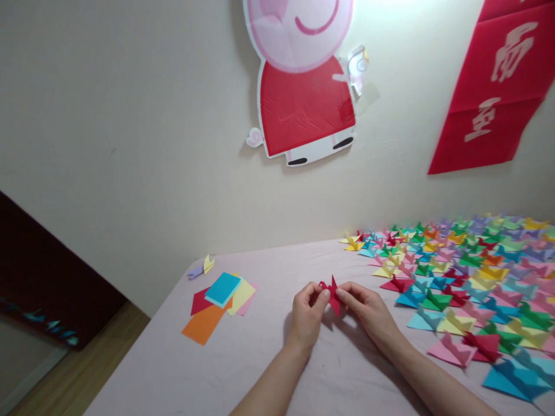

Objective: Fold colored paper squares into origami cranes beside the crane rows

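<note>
A small red folded paper figure [332, 293] is held just above the pale pink tabletop [260, 358] between both hands. My left hand [307, 315] pinches its left side with thumb and fingers closed. My right hand [366, 309] pinches its right side the same way. Several finished folded paper figures in many colours [468, 283] lie in rows to the right, close to my right hand.
A loose stack of coloured paper squares [221, 303], blue on top, orange and red below, lies at the left of the table. Two small folded pieces [202, 267] sit near the wall. A cartoon pig sticker [303, 98] and a red banner [494, 86] hang on the wall.
</note>
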`<state>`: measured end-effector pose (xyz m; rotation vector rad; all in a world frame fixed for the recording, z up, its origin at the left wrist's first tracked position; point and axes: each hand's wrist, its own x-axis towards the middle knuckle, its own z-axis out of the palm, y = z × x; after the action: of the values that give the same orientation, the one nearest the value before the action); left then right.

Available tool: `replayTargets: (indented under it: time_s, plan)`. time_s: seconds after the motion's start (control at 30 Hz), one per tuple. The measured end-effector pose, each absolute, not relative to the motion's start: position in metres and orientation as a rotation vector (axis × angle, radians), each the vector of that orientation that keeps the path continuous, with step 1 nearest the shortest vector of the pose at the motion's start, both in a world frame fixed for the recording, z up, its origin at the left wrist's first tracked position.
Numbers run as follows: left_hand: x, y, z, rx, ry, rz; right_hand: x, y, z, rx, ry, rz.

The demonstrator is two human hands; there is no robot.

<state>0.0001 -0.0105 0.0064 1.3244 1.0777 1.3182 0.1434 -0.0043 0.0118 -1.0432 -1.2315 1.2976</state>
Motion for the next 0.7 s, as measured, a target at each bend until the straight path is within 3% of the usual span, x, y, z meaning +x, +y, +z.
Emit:
replayTargets:
  time_s: [0.33, 0.7]
  plan:
    - [-0.0077, -0.0048, 0.0042, 1.245, 1.074, 1.307, 0.1461, -0.0042, 0.0048, -0.872, -1.474, 0.924]
    - [-0.0054, -0.0065, 0.0103, 1.283, 1.106, 1.294, 0.1452, -0.0076, 0.0093, -0.896, -1.649, 0.816]
